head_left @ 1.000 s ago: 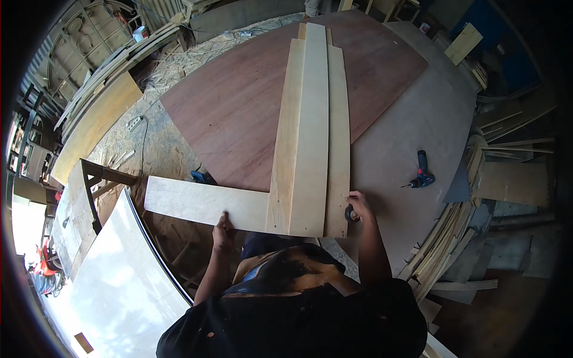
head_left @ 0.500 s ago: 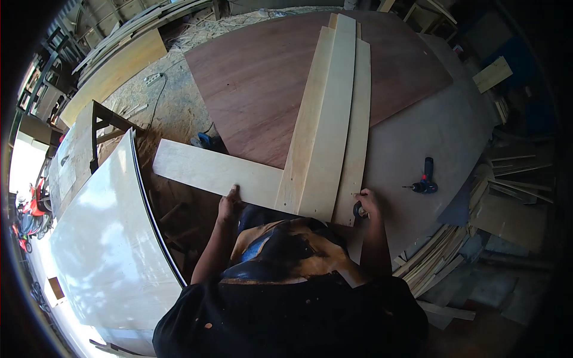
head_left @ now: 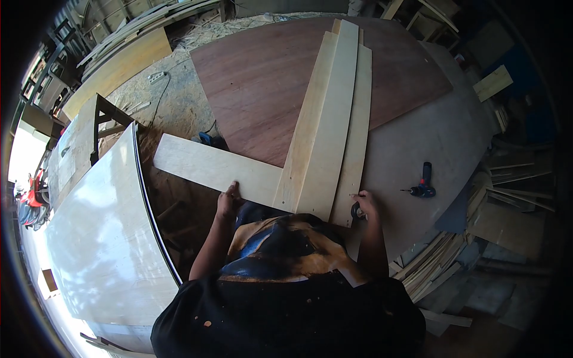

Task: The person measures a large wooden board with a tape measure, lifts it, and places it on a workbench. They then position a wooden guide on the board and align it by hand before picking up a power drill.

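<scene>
Pale board (head_left: pixel 209 164): left hand (head_left: pixel 229 201), fingers clamped on it.
Near the surface's (head_left: pixel 394 161) near edge, right hand (head_left: pixel 368 205) bends inward, fingers seemingly curled round dark ring (head_left: pixel 356 210).

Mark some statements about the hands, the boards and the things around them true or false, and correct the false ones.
1. The left hand grips the pale board that juts out to the left. True.
2. The right hand holds nothing. False: it holds a dark round object.
3. The drill lies on the grey sheet. True.
4. The far ends of the long boards line up evenly. False: they are staggered.
5. The long boards lie partly over the reddish-brown sheet. True.
6. The power strip sits on the long boards. False: it is on the dusty ground, off to the left.
</scene>
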### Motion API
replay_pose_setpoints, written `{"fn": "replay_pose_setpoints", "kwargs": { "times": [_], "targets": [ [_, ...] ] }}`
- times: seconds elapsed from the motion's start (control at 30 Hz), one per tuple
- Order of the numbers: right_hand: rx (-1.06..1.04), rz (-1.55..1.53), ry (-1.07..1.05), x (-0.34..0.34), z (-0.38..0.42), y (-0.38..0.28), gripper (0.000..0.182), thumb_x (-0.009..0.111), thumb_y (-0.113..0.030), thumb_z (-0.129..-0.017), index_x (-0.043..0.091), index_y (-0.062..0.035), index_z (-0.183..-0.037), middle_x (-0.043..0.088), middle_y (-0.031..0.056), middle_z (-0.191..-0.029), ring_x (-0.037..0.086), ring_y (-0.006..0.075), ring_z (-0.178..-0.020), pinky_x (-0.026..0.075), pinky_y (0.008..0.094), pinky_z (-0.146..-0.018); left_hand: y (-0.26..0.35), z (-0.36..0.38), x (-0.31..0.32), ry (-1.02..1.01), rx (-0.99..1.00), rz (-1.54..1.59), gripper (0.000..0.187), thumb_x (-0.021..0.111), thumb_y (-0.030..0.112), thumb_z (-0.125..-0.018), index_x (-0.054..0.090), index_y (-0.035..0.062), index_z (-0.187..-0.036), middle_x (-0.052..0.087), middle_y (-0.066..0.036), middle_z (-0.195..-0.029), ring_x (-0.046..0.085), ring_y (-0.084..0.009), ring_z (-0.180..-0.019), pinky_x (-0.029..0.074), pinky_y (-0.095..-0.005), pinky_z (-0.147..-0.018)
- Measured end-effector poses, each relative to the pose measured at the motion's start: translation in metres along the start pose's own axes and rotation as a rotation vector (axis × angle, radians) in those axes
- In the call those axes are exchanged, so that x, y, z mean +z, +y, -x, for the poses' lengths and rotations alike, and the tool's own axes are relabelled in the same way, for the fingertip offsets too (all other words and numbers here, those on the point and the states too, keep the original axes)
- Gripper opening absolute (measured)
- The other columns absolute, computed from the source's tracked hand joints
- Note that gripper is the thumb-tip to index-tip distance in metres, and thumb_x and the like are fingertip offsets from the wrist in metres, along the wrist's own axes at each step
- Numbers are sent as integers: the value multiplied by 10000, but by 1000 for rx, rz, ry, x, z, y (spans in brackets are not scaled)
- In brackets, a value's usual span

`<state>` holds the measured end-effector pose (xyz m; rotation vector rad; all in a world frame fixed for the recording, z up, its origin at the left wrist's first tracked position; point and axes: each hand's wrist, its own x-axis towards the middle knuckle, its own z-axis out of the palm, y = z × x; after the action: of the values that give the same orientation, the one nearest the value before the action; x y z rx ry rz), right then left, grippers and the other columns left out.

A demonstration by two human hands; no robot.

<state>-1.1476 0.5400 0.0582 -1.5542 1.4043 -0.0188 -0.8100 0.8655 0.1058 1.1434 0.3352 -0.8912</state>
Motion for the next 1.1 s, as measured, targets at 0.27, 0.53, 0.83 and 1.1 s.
{"fn": "replay_pose_setpoints", "kwargs": {
  "times": [0.27, 0.53, 0.83, 1.1],
  "targets": [
    [1, -60, 26, 4, 5, 1, 314, 714, -261, -765, 591, -5, -899, 554, 54, -747, 511, 164, -686, 422, 325, -645, -11, -26, -24, 0, -57, -17, 375, 559, 273, -913, 533, -17, -1150, 583, -93, -984, 588, -205, -718, 481, -323, -595],
    [27, -52, 8, 3, 1, 3, 287, 706, -249, -765, 585, -16, -880, 544, 33, -750, 496, 143, -689, 404, 306, -630, -5, -17, -17, 88, -61, -110, 382, 585, 291, -897, 566, -5, -1138, 575, -82, -903, 532, -183, -634, 444, -313, -563],
    [-41, -100, 31, 6, -1, 8, 274, 701, -240, -746, 584, -5, -826, 553, 39, -715, 495, 130, -667, 397, 309, -610, -9, -28, -31, 2, -100, -176, 392, 546, 333, -918, 535, 34, -1171, 583, -88, -978, 581, -205, -730, 496, -338, -663],
    [-33, -103, 19, 6, -6, 14, 218, 683, -220, -760, 587, -30, -808, 536, 0, -698, 484, 110, -649, 394, 275, -624, -15, -33, -29, 51, -29, -67, 263, 545, 272, -913, 642, 47, -1008, 519, -6, -732, 440, -116, -525, 359, -259, -482]
  ]
}}
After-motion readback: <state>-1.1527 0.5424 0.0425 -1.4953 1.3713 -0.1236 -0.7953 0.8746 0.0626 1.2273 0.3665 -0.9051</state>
